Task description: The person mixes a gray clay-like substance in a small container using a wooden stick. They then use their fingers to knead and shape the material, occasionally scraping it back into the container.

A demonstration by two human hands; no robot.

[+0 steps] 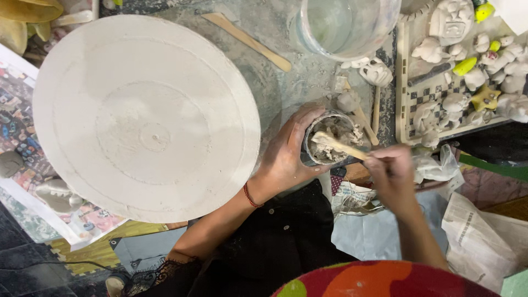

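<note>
My left hand (287,151) wraps around a small dark cup (330,139) filled with lumpy grey-white clay slip, held at the table's near edge. My right hand (391,171) grips a flat wooden stick (342,147) whose clay-coated end sits inside the cup. The right hand is slightly blurred. A red cord bracelet circles my left wrist. A large round white plaster wheel disc (146,115) lies to the left of the cup.
A clear plastic tub (346,25) stands behind the cup, with another wooden stick (247,41) beside it. A checkered tray (410,118) at the right holds several small white clay figures. Crumpled paper (478,236) lies at the right, printed paper at the left edge.
</note>
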